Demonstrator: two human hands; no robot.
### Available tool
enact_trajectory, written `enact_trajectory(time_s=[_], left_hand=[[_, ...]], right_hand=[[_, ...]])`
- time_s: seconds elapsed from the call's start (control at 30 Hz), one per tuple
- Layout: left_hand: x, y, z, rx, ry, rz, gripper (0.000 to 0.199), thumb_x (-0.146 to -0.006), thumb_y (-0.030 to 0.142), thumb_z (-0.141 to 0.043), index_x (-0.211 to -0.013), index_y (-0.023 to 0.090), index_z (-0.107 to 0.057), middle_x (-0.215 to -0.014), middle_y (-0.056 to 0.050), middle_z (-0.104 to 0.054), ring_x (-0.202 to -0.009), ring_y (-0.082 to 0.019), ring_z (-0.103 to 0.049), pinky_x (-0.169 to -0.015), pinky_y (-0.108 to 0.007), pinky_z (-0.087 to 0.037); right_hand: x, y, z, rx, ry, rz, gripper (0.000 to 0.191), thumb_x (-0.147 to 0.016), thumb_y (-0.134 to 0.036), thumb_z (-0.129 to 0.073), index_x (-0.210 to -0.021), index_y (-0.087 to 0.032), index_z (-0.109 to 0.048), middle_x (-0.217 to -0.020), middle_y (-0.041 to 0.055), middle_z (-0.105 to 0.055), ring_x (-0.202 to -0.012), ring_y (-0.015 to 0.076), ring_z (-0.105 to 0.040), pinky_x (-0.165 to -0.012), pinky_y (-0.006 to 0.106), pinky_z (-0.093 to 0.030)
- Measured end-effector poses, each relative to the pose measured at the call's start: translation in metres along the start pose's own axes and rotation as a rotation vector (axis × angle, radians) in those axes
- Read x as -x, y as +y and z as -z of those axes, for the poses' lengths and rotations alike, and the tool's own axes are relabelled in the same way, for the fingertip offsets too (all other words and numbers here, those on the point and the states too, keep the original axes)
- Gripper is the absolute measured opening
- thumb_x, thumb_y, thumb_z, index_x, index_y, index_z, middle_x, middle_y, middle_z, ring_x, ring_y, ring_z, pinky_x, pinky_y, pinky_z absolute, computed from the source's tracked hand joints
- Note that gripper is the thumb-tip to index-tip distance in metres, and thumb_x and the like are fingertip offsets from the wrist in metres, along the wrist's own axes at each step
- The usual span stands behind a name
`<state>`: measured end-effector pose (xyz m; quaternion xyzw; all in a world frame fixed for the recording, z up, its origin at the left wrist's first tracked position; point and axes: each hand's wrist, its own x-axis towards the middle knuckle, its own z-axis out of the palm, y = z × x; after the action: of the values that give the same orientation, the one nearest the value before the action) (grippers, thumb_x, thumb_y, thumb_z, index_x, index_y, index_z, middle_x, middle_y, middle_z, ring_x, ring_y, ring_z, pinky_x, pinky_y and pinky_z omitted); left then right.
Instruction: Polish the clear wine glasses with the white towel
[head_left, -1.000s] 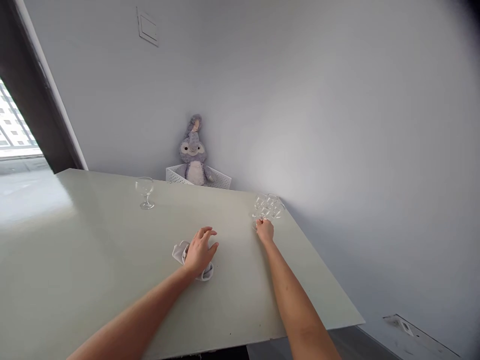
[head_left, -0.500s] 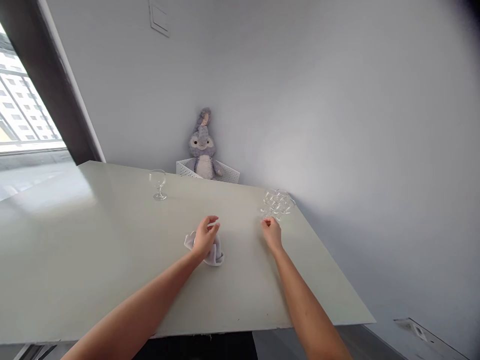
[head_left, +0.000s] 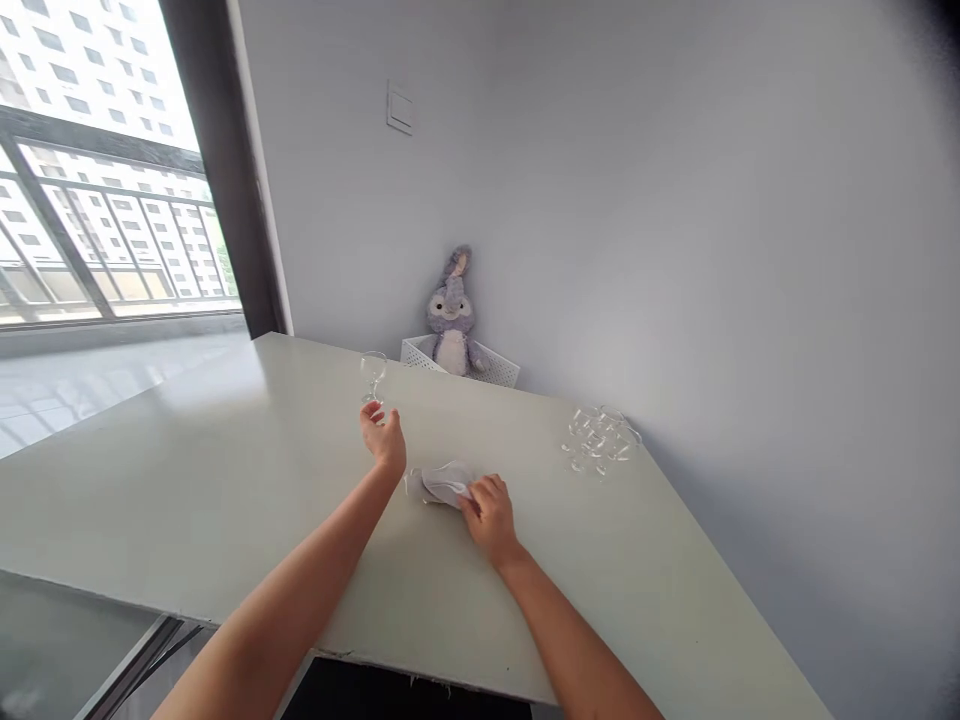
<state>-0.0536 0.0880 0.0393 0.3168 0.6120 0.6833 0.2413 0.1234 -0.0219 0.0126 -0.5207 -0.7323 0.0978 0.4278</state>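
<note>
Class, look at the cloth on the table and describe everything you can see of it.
The cloth is pale greyish white and looks like soft, thin fabric. It lies loosely bunched on the table, with uneven folds and no flat spread. The right hand pinches its right end between thumb and fingers; its other end lies near the wrist of the left hand.

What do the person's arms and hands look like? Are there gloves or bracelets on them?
The left hand and right hand wear no gloves. The left forearm and right forearm are bare, with no sleeves, bracelets or watch showing. Upper arms are out of view.
</note>
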Motion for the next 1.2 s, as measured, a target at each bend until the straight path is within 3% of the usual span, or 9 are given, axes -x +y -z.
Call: enact_trajectory(time_s=[0.13, 0.23, 0.37, 0.5, 0.6, 0.77, 0.93, 1.1, 1.2], left_hand=[[-0.047, -0.003, -0.003, -0.114, -0.004, 0.05, 0.055, -0.071, 0.033, -0.059, -0.118, 0.022, -0.034, -0.128, -0.012, -0.04, -0.116, -0.024, -0.042, -0.089, -0.037, -0.038], [-0.077, 0.001, -0.008, -0.173, -0.05, 0.09, 0.074, -0.064, 0.034, -0.066, -0.126, 0.018, -0.029, -0.132, -0.018, -0.035, -0.119, -0.031, -0.039, -0.089, -0.042, -0.038], [-0.101, 0.006, -0.012, -0.2, -0.154, 0.116, 0.085, -0.061, 0.038, -0.068, -0.13, 0.016, -0.025, -0.124, -0.018, -0.045, -0.105, -0.031, -0.051, -0.079, -0.042, -0.043], [-0.097, 0.005, -0.015, -0.206, -0.268, 0.058, 0.073, -0.065, 0.04, -0.064, -0.126, 0.017, -0.033, -0.104, -0.011, -0.056, -0.087, -0.021, -0.057, -0.071, -0.033, -0.044], [-0.066, 0.003, -0.018, -0.223, -0.368, -0.047, 0.067, -0.064, 0.041, -0.065, -0.123, 0.023, -0.037, -0.093, -0.003, -0.057, -0.081, -0.017, -0.056, -0.072, -0.03, -0.043], [0.018, 0.005, -0.017, -0.369, -0.672, -0.521, 0.065, -0.069, 0.04, -0.061, -0.126, 0.026, -0.033, -0.091, 0.0, -0.053, -0.082, -0.015, -0.054, -0.076, -0.031, -0.042], [0.072, 0.012, -0.009, -0.514, -0.697, -0.836, 0.061, -0.073, 0.036, -0.059, -0.127, 0.025, -0.033, -0.096, -0.004, -0.051, -0.084, -0.018, -0.054, -0.079, -0.034, -0.039], [0.08, 0.009, -0.002, -0.598, -0.681, -0.948, 0.056, -0.076, 0.029, -0.055, -0.127, 0.022, -0.034, -0.1, -0.006, -0.051, -0.084, -0.019, -0.052, -0.08, -0.035, -0.037], [0.078, 0.003, 0.003, -0.614, -0.696, -1.003, 0.054, -0.076, 0.027, -0.054, -0.127, 0.023, -0.034, -0.102, -0.007, -0.05, -0.089, -0.021, -0.051, -0.082, -0.036, -0.036]], right_hand=[[-0.004, 0.019, 0.008, -0.471, 0.185, -0.394, 0.032, -0.082, -0.048, -0.046, -0.069, -0.019, -0.055, -0.064, 0.0005, -0.055, -0.065, 0.0165, -0.049, -0.059, 0.028, -0.04], [-0.009, 0.029, 0.017, -0.924, 0.229, -0.678, 0.035, -0.076, -0.051, -0.052, -0.083, -0.018, -0.059, -0.074, 0.0023, -0.063, -0.068, 0.0189, -0.056, -0.056, 0.029, -0.043], [-0.016, 0.035, 0.031, -1.228, 0.23, -0.855, 0.038, -0.07, -0.05, -0.061, -0.088, -0.017, -0.062, -0.075, 0.0039, -0.066, -0.07, 0.0226, -0.062, -0.056, 0.033, -0.048], [-0.019, 0.026, 0.044, -1.321, 0.247, -0.798, 0.034, -0.07, -0.048, -0.062, -0.089, -0.02, -0.063, -0.081, 0.002, -0.068, -0.076, 0.0221, -0.063, -0.06, 0.032, -0.05], [-0.019, 0.016, 0.051, -1.346, 0.266, -0.728, 0.032, -0.072, -0.046, -0.062, -0.091, -0.021, -0.063, -0.086, 0.0004, -0.068, -0.081, 0.0204, -0.063, -0.063, 0.03, -0.05], [-0.02, 0.012, 0.055, -1.446, 0.364, -0.732, 0.026, -0.071, -0.041, -0.065, -0.087, -0.021, -0.065, -0.083, -0.002, -0.067, -0.078, 0.0142, -0.061, -0.069, 0.024, -0.05], [-0.022, 0.009, 0.054, -1.534, 0.331, -0.594, 0.018, -0.072, -0.035, -0.065, -0.081, -0.019, -0.064, -0.077, -0.0006, -0.065, -0.068, 0.0111, -0.059, -0.058, 0.022, -0.048], [-0.016, -0.004, 0.05, -1.174, -0.022, -0.371, 0.033, -0.085, -0.042, -0.045, -0.104, -0.019, -0.06, -0.083, 0.0045, -0.061, -0.062, 0.0124, -0.055, -0.049, 0.024, -0.044], [-0.013, -0.007, 0.047, -0.756, -0.031, -0.204, 0.028, -0.086, -0.038, -0.046, -0.101, -0.02, -0.062, -0.092, 0.0057, -0.058, -0.067, 0.012, -0.053, -0.057, 0.024, -0.044]])
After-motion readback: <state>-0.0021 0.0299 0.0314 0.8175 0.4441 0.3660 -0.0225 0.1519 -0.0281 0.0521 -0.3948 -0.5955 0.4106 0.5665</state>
